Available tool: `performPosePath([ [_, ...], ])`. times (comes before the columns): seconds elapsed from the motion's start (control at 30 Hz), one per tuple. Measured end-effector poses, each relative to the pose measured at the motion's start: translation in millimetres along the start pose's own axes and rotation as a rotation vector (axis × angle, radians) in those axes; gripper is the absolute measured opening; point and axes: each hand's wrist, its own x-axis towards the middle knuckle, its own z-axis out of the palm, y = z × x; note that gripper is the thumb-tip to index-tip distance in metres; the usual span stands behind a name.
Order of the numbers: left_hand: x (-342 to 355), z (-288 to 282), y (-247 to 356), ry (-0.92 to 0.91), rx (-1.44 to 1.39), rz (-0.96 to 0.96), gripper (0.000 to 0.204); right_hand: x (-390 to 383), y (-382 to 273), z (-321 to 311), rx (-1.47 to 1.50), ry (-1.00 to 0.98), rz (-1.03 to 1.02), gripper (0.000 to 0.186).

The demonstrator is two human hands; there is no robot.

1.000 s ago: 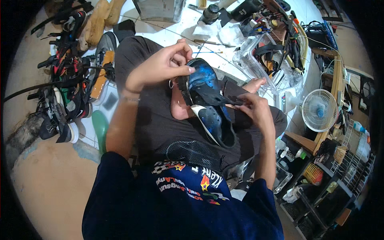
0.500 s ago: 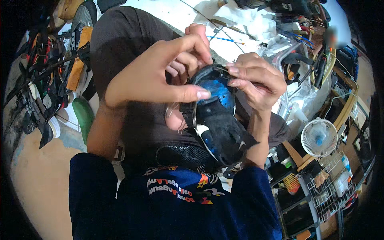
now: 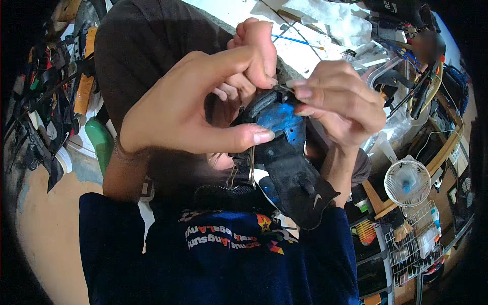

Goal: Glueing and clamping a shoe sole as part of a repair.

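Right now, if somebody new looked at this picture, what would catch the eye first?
First, the two bare hands meeting at the centre: the left hand and right hand grip a black and blue shoe close under the camera. Next, the small white fan at lower right, and the cluttered white worktable above.

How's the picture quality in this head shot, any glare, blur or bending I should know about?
Head view: strong fisheye bending, with black corners ringing the frame; the left hand and right hand are brightly lit and fairly sharp, though the fingertips look slightly soft; the blue and black shoe shows a glossy highlight on its blue part while its black parts lose detail; the white fan near the rim is curved and dimmer.
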Motion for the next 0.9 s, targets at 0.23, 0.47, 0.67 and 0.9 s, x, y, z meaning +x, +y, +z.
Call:
performPosePath([
  [0.23, -3, 11, 5, 0.143, -0.045, -0.115, 0.048, 4, 10, 2, 0.187, -0.025, 0.134, 0.017],
  [0.47, -19, 24, 8, 0.137, 0.022, -0.064, 0.068, -12, 14, 11, 0.358, 0.059, 0.166, 0.033],
  [0.67, -64, 76, -14, 0.23, -0.322, 0.153, 0.111, -27, -14, 27, 0.251, 0.22, 0.193, 0.028],
  [0.9, -44, 151, -17, 0.416, -0.357, 0.225, 0.113, -19, -58, 40, 0.192, 0.492, 0.024, 0.027],
])
